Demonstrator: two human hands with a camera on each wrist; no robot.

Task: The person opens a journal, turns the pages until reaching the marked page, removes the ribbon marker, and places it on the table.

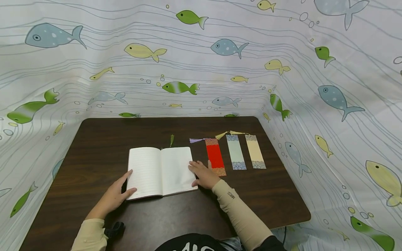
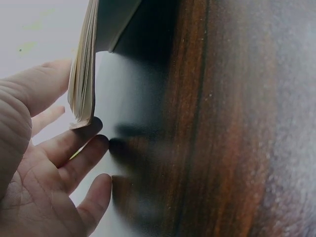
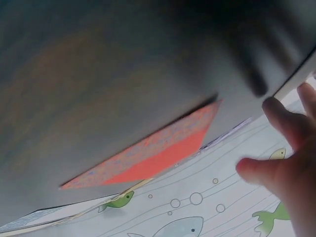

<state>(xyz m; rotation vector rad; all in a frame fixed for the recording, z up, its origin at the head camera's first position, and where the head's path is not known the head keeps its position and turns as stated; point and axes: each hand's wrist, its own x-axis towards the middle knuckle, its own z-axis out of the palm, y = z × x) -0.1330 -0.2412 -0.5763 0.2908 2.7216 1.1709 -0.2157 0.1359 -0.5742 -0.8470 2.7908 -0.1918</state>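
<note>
An open lined notebook lies flat on the dark brown table. My left hand rests at its lower left corner, thumb on the page and fingers straight along the edge. In the left wrist view the page stack stands just above the relaxed fingers of that hand. My right hand lies flat on the right page's outer edge, fingers extended. A red bookmark with a purple tassel lies right beside that hand and also shows as the red strip in the right wrist view.
A pale blue-green bookmark and a cream bookmark lie side by side right of the red one. A green tassel pokes out above the notebook's spine. A fish-print curtain surrounds the table on three sides.
</note>
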